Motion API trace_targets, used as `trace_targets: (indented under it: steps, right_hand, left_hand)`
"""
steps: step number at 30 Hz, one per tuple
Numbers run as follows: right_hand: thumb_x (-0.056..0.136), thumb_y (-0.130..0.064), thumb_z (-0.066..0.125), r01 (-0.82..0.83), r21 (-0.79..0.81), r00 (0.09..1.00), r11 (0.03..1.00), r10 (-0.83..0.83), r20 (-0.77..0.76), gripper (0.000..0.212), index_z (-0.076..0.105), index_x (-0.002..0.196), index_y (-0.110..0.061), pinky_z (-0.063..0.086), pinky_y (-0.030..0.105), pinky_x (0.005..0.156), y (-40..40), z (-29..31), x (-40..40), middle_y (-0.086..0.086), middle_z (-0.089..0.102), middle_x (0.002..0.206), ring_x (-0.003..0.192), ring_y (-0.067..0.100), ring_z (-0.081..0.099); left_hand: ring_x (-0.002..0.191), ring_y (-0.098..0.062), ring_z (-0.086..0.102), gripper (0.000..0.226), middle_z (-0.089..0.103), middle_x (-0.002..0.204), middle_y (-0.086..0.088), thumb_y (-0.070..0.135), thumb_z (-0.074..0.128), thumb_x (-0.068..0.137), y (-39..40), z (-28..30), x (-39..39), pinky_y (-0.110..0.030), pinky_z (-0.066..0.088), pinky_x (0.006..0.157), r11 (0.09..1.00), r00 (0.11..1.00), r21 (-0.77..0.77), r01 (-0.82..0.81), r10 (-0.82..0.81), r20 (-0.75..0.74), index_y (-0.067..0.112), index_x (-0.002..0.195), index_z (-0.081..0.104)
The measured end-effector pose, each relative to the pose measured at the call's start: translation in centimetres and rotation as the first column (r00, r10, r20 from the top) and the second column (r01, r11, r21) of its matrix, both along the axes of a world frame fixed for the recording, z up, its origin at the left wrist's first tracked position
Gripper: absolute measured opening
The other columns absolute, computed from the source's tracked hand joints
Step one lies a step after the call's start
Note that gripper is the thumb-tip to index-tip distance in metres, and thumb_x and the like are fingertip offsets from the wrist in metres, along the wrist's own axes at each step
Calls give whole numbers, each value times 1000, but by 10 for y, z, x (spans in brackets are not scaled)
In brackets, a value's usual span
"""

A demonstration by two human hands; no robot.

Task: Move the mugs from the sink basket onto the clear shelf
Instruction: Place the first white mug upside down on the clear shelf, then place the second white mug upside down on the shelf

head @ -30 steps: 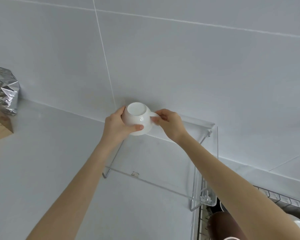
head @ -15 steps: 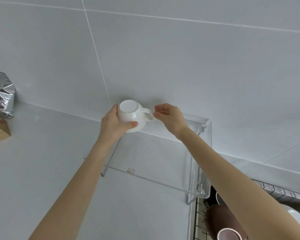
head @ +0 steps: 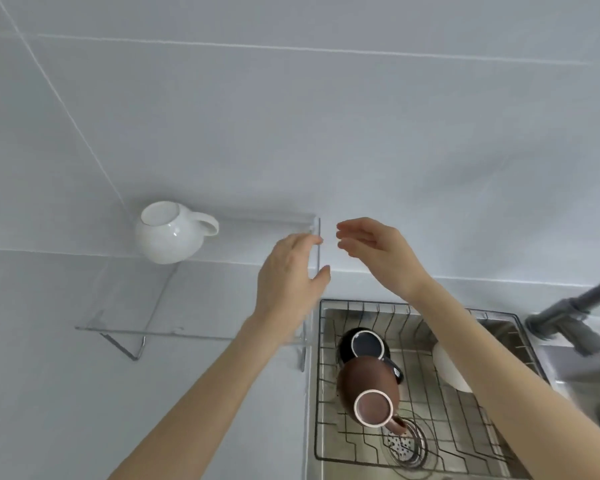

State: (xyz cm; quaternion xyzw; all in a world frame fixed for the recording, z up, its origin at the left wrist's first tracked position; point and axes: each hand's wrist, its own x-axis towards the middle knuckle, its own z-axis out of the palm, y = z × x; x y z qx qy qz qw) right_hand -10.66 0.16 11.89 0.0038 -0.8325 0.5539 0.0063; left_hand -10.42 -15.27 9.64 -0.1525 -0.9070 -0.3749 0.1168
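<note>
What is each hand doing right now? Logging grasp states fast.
Left hand: open, holding nothing.
Right hand: open, fingers loosely curled, holding nothing.

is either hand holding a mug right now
No, the left hand and right hand are both empty, and the white mug sits alone on the clear shelf.

No readable text

No words, labels, brand marks, numbers or signs can be read anywhere in the head view, on any object or surface in it.
</note>
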Motion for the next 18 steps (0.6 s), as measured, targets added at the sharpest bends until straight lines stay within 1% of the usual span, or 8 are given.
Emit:
trace_targets:
  steps: [3,5,7,9,11,13,16,18]
  right_hand:
    - [85,-14,57,146,32,989,989,-146,29,21,62,93,-33,47,31,93,57,-19,35,-13,66,98,97,10,61]
    - [85,-14,58,227,39,971,973,-230,72,21,62,92,-33,46,32,93,85,-34,54,-16,65,96,95,10,60]
    - [85,-13,58,301,61,944,952,-307,125,20,63,99,-26,45,31,92,114,-52,76,-10,66,100,101,13,60]
    - [85,-12,58,360,101,910,927,-373,179,23,62,107,-19,42,28,90,143,-71,98,-2,67,106,104,16,60]
    - [84,-10,58,397,156,877,905,-424,226,27,61,111,-14,40,29,89,162,-87,115,2,66,108,104,19,59]
    - [84,-9,57,426,217,837,878,-474,273,30,58,114,-11,41,30,90,183,-103,132,8,65,113,106,21,58]
    - [85,-10,55,412,298,802,861,-497,330,35,53,120,-9,41,30,89,198,-125,149,12,63,120,109,23,56]
    - [87,-10,52,388,350,789,853,-503,352,36,51,122,-10,40,28,85,205,-141,156,12,62,120,105,22,55]
  left_hand:
    - [111,-18,54,39,62,119,-1,23,63,78,51,-15,21,-29,40,91,987,980,-13,162,-159,124,17,116,56]
    - [112,-17,54,43,61,121,-2,25,64,77,74,-29,30,-29,41,92,971,947,0,240,-234,219,17,118,54]
    - [113,-18,54,49,60,123,-3,29,67,75,97,-46,38,-31,43,92,950,902,-10,312,-292,319,17,121,52]
    - [116,-21,52,58,58,126,-6,31,70,72,121,-63,45,-36,44,95,924,839,-35,380,-329,433,16,124,48]
    - [119,-22,50,66,55,130,-9,32,72,70,138,-78,48,-39,43,98,904,788,-44,426,-346,509,14,128,45]
    - [121,-23,48,71,52,133,-10,31,73,69,162,-94,52,-40,42,99,881,748,-51,470,-367,553,13,130,41]
    - [124,-26,43,78,45,137,-12,29,74,69,187,-115,54,-39,38,101,849,714,-73,523,-390,581,11,134,35]
    - [124,-27,41,81,43,136,-13,28,75,67,204,-129,54,-40,37,99,833,697,-83,547,-399,596,11,134,33]
